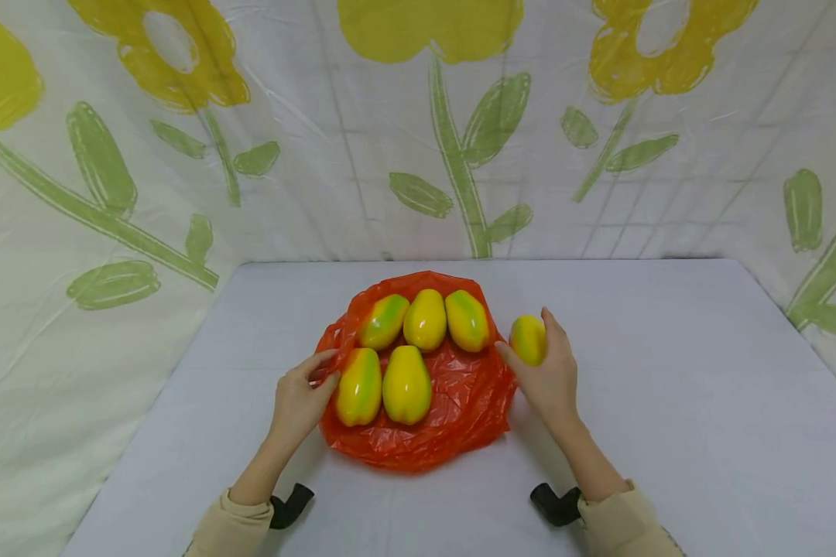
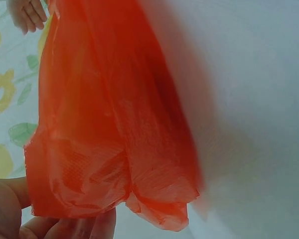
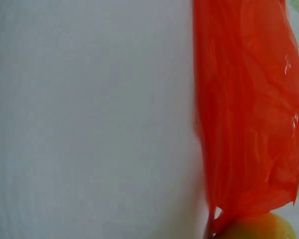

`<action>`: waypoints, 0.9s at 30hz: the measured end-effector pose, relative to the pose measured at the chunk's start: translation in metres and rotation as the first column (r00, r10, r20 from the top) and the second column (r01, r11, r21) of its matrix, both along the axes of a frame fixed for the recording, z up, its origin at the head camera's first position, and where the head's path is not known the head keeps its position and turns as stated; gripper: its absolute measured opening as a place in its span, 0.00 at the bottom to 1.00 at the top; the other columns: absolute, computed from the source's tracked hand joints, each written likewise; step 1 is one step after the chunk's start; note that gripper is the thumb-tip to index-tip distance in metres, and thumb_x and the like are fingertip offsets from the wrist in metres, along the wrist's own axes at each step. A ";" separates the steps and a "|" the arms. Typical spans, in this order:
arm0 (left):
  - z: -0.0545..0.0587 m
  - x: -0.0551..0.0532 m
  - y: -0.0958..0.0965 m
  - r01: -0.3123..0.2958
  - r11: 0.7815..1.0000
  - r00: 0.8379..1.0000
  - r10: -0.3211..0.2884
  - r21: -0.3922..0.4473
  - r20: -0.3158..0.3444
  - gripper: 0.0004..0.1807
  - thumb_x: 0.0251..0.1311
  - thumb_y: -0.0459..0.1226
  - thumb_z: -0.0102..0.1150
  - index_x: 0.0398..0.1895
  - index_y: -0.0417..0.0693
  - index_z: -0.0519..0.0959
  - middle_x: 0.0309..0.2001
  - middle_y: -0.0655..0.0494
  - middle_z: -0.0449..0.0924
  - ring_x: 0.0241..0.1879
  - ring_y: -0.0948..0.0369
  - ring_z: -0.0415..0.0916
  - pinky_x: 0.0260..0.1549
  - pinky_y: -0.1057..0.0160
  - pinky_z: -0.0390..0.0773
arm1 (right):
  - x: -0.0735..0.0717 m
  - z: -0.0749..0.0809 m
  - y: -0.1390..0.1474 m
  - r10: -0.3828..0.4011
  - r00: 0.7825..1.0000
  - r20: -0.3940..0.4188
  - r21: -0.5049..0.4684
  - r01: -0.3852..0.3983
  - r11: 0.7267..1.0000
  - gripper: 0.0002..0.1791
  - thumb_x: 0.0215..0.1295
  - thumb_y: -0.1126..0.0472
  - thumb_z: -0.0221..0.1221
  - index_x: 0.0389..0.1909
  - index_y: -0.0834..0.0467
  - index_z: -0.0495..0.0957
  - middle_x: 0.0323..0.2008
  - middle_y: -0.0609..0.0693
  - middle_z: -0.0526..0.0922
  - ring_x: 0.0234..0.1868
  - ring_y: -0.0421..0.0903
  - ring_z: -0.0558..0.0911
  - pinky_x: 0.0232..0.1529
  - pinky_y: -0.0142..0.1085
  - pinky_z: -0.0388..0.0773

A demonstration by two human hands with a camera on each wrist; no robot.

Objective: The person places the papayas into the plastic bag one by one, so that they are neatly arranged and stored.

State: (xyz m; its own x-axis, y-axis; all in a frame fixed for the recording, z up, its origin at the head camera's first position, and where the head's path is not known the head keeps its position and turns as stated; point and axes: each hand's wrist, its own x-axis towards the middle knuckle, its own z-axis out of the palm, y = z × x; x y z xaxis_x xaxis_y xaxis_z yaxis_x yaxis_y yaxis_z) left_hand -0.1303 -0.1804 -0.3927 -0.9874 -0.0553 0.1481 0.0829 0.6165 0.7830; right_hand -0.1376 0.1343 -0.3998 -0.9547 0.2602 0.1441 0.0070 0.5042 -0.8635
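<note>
A red plastic bag (image 1: pixel 460 394) lies spread on the table with several glossy yellow-green papayas (image 1: pixel 406 387) in it. At the bag's left side my left hand (image 1: pixel 303 396) pinches its edge; the left wrist view shows the thumb and fingers about the red plastic (image 2: pixel 89 149). My right hand (image 1: pixel 549 379) grips another papaya (image 1: pixel 528 339) just outside the bag's right edge, the thumb near the plastic. In the right wrist view part of a papaya (image 3: pixel 261 226) shows at the bottom, beneath the bag's side (image 3: pixel 249 114); the right fingers are mostly out of sight there.
The white table (image 1: pixel 669 387) stretches to both sides of the bag. Behind it hangs a white cloth (image 1: pixel 306 178) printed with yellow flowers. Black curved pieces (image 1: pixel 291 507) show by both sleeves.
</note>
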 end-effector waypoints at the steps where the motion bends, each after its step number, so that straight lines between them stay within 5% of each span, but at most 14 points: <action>1: 0.000 0.000 0.000 0.000 1.000 1.000 0.000 -0.001 -0.001 0.18 0.62 0.26 0.56 0.56 0.34 0.77 0.52 0.36 0.79 0.47 0.43 0.78 0.49 0.47 0.79 | -0.001 0.000 0.002 -0.007 1.000 0.018 0.003 0.006 1.000 0.46 0.62 0.51 0.64 0.74 0.64 0.52 0.72 0.62 0.57 0.71 0.60 0.58 0.68 0.57 0.59; 9: 0.001 0.000 0.000 -0.002 1.000 1.000 0.002 0.004 0.019 0.18 0.63 0.26 0.56 0.56 0.35 0.77 0.53 0.36 0.78 0.48 0.44 0.78 0.50 0.47 0.79 | -0.009 0.000 0.012 -0.020 0.993 0.120 0.034 0.016 0.999 0.49 0.62 0.50 0.62 0.75 0.66 0.46 0.73 0.66 0.53 0.71 0.64 0.56 0.68 0.61 0.56; 27: 0.001 -0.002 -0.001 0.004 1.000 0.999 -0.004 -0.003 -0.033 0.17 0.60 0.25 0.57 0.53 0.32 0.78 0.48 0.35 0.81 0.44 0.42 0.80 0.47 0.46 0.80 | -0.024 -0.009 0.026 0.002 0.954 0.301 -0.124 0.037 0.992 0.50 0.64 0.47 0.59 0.75 0.68 0.43 0.74 0.66 0.49 0.72 0.63 0.54 0.69 0.57 0.55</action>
State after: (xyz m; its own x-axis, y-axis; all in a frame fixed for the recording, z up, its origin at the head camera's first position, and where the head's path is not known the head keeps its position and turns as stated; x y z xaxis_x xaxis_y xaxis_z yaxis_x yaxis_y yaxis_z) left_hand -0.1328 -0.1810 -0.3919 -0.9822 -0.0506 0.1809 0.1115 0.6181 0.7781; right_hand -0.1613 0.1600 -0.4088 -0.9438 0.2751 -0.1833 0.2835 0.3882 -0.8769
